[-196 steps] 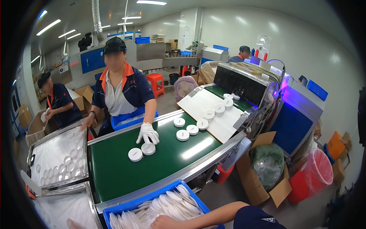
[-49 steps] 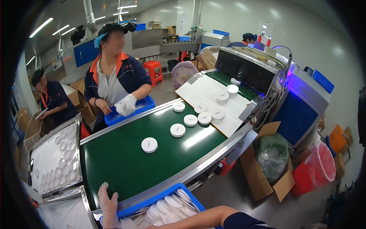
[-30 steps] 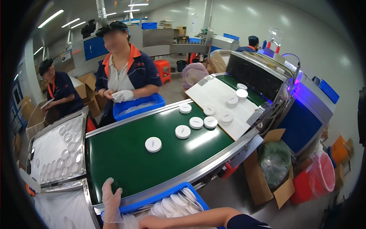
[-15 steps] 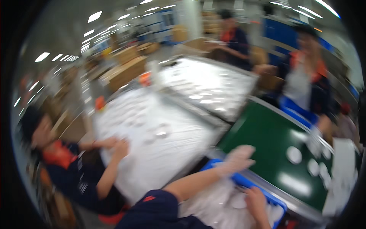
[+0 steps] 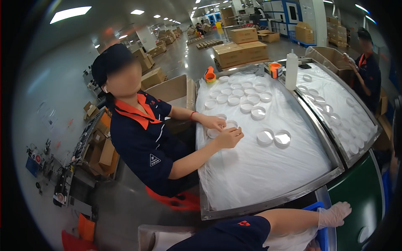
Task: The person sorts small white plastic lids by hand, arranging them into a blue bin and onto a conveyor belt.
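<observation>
White disc (image 5: 363,234), in the head view: lying flat on the green belt (image 5: 356,189), toward the lower right, near the gloved left hand (image 5: 335,214) but apart from it. Left fingers loosely extended over the belt's edge, apparently gripping nothing. Of the right hand (image 5: 313,246), only a sliver at the lower edge, by the wall of the blue bin (image 5: 322,235); cannot tell whether closed or holding anything. Probably light, stiff and smooth, so likely slippery under a thin glove, and perhaps easily scuffed on the face. Best taken by the rim, thumb opposite fingertips, with gentle pressure.
</observation>
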